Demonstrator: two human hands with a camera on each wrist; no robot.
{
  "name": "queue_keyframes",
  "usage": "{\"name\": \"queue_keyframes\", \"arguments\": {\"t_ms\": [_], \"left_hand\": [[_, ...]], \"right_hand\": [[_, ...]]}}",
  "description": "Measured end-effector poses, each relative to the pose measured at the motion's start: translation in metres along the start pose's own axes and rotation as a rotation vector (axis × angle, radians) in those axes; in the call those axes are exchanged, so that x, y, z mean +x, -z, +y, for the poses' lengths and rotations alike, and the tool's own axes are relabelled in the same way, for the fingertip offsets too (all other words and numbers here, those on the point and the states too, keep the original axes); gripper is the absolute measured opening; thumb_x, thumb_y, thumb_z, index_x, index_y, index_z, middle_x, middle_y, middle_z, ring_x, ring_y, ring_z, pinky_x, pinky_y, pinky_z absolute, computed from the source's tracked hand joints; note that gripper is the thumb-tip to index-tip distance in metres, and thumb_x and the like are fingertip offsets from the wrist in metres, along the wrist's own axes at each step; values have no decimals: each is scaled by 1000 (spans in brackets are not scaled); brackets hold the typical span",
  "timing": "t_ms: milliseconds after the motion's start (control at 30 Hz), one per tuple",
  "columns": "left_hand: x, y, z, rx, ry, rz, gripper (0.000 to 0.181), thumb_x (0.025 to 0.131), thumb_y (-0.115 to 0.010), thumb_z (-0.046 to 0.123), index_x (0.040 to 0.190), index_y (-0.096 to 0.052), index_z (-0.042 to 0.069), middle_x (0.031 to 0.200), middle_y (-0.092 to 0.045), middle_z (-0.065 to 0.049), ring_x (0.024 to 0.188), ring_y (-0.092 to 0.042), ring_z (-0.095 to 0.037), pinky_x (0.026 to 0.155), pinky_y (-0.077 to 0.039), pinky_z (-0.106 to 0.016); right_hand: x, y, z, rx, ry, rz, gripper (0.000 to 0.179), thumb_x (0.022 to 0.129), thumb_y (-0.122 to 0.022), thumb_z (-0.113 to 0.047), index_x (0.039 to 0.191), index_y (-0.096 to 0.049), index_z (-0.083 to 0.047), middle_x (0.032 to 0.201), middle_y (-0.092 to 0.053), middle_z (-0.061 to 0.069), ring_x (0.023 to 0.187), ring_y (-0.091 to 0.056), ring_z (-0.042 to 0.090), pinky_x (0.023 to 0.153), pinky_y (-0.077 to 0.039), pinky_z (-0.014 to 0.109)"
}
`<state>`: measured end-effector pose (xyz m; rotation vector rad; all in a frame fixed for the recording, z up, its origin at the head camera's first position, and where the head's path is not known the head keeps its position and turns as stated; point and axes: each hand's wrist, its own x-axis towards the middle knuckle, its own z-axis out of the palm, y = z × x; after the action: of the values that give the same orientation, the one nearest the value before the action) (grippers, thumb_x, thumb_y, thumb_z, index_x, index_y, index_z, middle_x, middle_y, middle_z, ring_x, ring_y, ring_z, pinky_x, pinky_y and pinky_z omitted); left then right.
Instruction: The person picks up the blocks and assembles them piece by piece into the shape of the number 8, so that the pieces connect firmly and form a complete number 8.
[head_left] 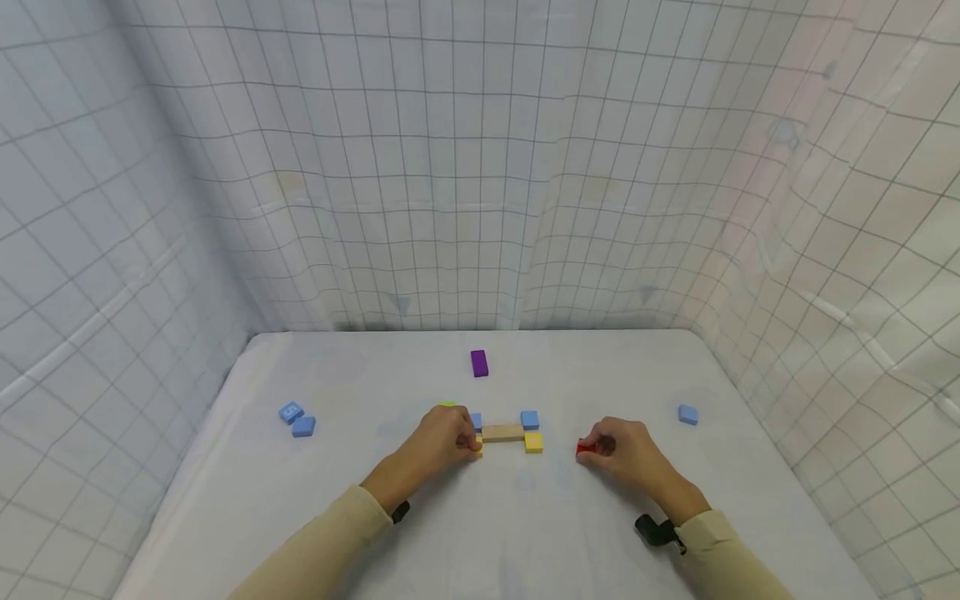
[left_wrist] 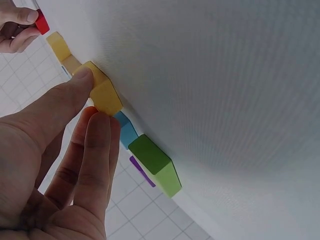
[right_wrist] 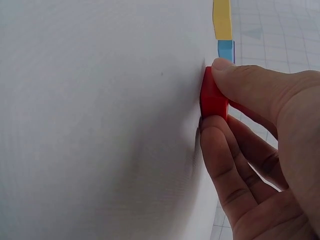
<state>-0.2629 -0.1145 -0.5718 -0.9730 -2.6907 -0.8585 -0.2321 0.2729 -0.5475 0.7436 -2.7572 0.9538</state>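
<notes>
My left hand (head_left: 450, 433) pinches a yellow block (left_wrist: 106, 95) between thumb and fingertips, at the left end of a plain wooden bar (head_left: 502, 433). Beyond the bar's right end lie a second yellow block (head_left: 533, 442) and a blue block (head_left: 529, 420). Another blue block (head_left: 476, 422) is partly hidden by my left hand. Just past that hand is a green block (left_wrist: 156, 162), whose top barely shows in the head view. To the right of this group, my right hand (head_left: 622, 450) grips a red block (right_wrist: 214, 95) by its ends, low at the white surface.
Farther back lies a purple block (head_left: 479, 363). Two blue blocks, one marked with a numeral (head_left: 290, 412) and one unmarked (head_left: 303, 427), sit at the left. A lone blue block (head_left: 687, 414) is at the right. Gridded white curtains (head_left: 480, 167) enclose the table (head_left: 360, 367).
</notes>
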Motion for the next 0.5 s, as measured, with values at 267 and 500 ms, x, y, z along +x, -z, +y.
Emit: {"name": "queue_keyframes", "arguments": {"t_ms": [267, 500], "left_hand": [[2, 4, 6, -22, 68, -21, 19, 85, -105, 5, 81, -89, 15, 93, -76, 3, 84, -67, -7, 74, -61, -23], [0, 0, 0, -28, 41, -19, 19, 86, -105, 8, 82, -89, 17, 93, -75, 5, 82, -63, -2, 71, -59, -23]], "right_hand": [[1, 0, -6, 12, 4, -10, 20, 90, -102, -8, 98, -86, -16, 91, -77, -10, 81, -61, -2, 74, -60, 21], [0, -3, -8, 5, 4, -24, 19, 90, -101, -8, 99, -86, -15, 92, -77, -8, 82, -62, -3, 75, -61, 20]]}}
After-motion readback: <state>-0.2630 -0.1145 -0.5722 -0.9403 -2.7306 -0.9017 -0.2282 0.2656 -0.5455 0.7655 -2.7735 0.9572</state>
